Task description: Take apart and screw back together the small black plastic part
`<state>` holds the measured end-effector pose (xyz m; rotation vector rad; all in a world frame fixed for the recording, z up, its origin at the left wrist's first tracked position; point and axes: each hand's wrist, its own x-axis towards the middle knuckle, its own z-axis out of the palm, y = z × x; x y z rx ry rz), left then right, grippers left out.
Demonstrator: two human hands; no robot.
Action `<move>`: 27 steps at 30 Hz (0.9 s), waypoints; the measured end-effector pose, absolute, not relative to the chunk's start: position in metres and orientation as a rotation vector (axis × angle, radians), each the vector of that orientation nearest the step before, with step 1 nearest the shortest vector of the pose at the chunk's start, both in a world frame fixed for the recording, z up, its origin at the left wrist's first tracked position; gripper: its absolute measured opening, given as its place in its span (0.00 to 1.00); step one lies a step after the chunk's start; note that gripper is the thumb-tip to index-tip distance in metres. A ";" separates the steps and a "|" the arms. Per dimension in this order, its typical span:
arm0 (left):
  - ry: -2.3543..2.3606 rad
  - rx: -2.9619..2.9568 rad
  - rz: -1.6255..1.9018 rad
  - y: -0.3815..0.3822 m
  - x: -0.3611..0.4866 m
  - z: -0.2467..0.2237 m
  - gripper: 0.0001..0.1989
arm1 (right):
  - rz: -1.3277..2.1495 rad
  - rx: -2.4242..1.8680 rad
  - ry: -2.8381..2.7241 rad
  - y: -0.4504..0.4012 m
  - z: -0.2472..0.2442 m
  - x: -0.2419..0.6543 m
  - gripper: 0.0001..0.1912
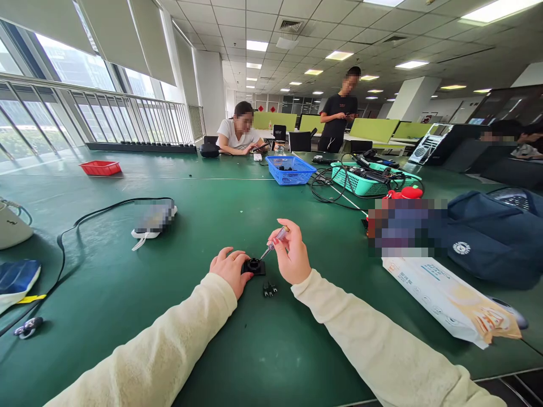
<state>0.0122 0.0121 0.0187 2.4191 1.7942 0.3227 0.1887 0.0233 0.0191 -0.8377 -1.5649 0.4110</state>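
Observation:
On the green table [203,217] lies a small black part [255,265] with a raised round centre. My left hand [229,269] grips its left side, fingers at the far edge and thumb at the near edge. A screwdriver [278,236] with a clear handle is held in my right hand [292,257], between thumb and fingers. It slants down to the left, its tip at the right side of the black part. Several small black pieces [269,290] lie just nearer to me, between my wrists.
Ahead are a blue basket [291,170], a green basket [360,185] with cables and a red tray [100,168]. A white packet [441,291] and a dark bag [496,237] lie right, a phone [153,217] left. Two people are beyond the table.

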 end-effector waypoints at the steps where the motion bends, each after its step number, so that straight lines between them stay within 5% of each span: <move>1: 1.795 2.418 0.321 0.012 0.012 0.019 0.16 | 0.416 -0.847 -1.570 0.024 0.019 0.188 0.17; 27: 1.786 2.412 0.330 0.014 0.012 0.018 0.16 | 0.448 -0.740 -1.575 0.023 0.020 0.191 0.18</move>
